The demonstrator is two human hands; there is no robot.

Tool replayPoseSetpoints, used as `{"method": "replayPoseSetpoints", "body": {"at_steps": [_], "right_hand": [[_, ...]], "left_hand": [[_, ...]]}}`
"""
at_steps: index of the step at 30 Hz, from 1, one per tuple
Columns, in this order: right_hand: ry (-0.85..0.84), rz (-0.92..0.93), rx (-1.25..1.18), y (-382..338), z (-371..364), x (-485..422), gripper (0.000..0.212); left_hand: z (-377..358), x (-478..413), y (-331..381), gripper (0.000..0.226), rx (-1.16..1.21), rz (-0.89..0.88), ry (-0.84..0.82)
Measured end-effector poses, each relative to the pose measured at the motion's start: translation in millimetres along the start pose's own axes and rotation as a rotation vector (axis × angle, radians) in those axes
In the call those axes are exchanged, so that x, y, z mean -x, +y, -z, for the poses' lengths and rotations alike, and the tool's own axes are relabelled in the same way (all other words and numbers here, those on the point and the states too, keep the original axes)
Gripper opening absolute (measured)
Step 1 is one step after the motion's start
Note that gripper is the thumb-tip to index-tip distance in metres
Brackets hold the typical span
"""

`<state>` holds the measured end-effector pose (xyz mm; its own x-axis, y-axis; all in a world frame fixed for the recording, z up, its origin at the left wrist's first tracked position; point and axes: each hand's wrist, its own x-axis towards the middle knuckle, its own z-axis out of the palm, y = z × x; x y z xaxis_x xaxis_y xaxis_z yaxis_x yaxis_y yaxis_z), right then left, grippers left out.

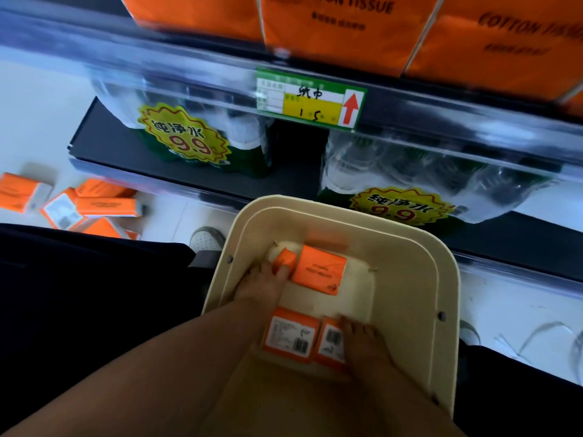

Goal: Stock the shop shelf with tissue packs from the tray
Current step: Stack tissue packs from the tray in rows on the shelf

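The job looks partly done: at 12 o'clock the shelf already carries a row of big orange stocked packs above a green price tag, while the beige tray, at 6 o'clock and just in front of the lower shelf's bottled water, holds four packs that I can count. Both hands are down inside it. The left grip is closed round a small upended pack at the tray's 11 o'clock, right beside a flat pack lying at its 12 o'clock. The right grip lies over the edge of a barcode pack at the tray's 5 o'clock; blur hides whether it is clasping or merely touching. A label-up pack sits against that one, untouched. So four packs are yet to go up, by my reckoning. Several loose packs lie scattered on the floor at 9 o'clock and may need gathering too.
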<state>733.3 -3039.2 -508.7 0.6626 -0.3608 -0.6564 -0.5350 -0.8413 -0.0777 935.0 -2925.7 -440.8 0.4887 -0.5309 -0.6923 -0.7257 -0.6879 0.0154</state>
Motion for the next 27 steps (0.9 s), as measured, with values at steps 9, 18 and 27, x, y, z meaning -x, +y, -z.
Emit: {"method": "replayPoseSetpoints", "body": {"at_steps": [9,18,27], "right_hand": [[-0.315,0.047,0.047,4,26,-6,0.056],[-0.363,0.032,-0.31,3,58,1,0.072],[-0.135,0.102,-0.553,12,121,15,0.057]], "left_hand": [[-9,-7,-10,0.064,0.119,-0.057,-0.124],[18,11,-1,0.055,0.528,0.04,-0.156],[79,35,-13,0.048,0.514,-0.051,-0.039]]}}
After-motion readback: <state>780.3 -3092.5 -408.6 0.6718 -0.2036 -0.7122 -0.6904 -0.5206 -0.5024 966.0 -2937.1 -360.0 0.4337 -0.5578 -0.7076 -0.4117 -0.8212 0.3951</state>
